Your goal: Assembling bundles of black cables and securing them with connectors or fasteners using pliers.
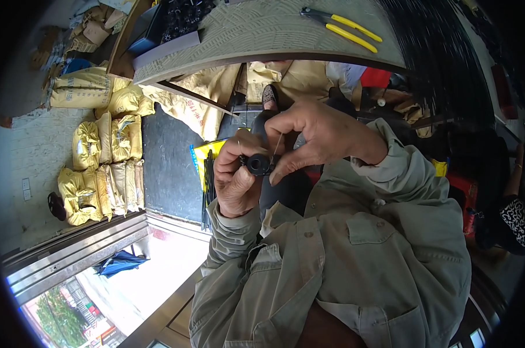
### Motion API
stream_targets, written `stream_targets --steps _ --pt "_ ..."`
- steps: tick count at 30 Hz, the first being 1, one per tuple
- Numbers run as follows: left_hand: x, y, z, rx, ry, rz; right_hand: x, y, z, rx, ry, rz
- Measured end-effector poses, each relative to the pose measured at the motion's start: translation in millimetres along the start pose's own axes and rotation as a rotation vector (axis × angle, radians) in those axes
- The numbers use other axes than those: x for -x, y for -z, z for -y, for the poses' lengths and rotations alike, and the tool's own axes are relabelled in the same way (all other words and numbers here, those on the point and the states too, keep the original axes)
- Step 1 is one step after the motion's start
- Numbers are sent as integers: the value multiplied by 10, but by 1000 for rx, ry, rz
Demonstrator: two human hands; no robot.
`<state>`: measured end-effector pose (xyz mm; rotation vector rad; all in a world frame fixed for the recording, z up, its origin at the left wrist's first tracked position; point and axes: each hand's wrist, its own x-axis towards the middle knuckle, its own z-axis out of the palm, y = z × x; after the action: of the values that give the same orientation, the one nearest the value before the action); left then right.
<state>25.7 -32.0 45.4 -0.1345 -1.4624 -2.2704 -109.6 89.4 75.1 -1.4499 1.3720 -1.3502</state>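
Most print stood on sacks to the left of the left hand (pixel 237 171). Ahead of that hand and to its left, a pale sack (pixel 190 107) bore a short line of red characters, set aslant. Farther off on the same side, a yellow sack (pixel 81 88) carried rows of dark lettering across its face. Well to the hand's left, the stacked sacks (pixel 123 139) showed dark marks too blurred to make out. Just beside the hand, a yellow sheet (pixel 202 155) had a blue edge; whether it was lettered could not be told. Behind the hand, far left, an outdoor sign (pixel 109 334) was too small to read.
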Motion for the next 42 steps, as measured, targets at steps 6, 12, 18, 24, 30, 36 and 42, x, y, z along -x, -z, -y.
stream_targets --steps 6,12,18,24,30,36,42 --pt "46 -18 5 84 5 -96 85 -336 -110 402 225 -523" --pt "106 3 127 -1 -61 -174 90 -646 -110 665 370 -885" --pt "161 -123 257 -165 -28 -456 3 -546 -207 497 191 -698" --pt "293 -147 132 -575 53 -517 -1 -719 -307 798 260 -711" --pt "237 -58 -98 -592 -201 -213 132 -728 -598 425 469 -677" --pt "286 -100 -21 -495 -233 -203 213 -725 -616 358 369 -570" --pt "8 43 1 -459 -116 153 274 -545 -757 240 420 -466"
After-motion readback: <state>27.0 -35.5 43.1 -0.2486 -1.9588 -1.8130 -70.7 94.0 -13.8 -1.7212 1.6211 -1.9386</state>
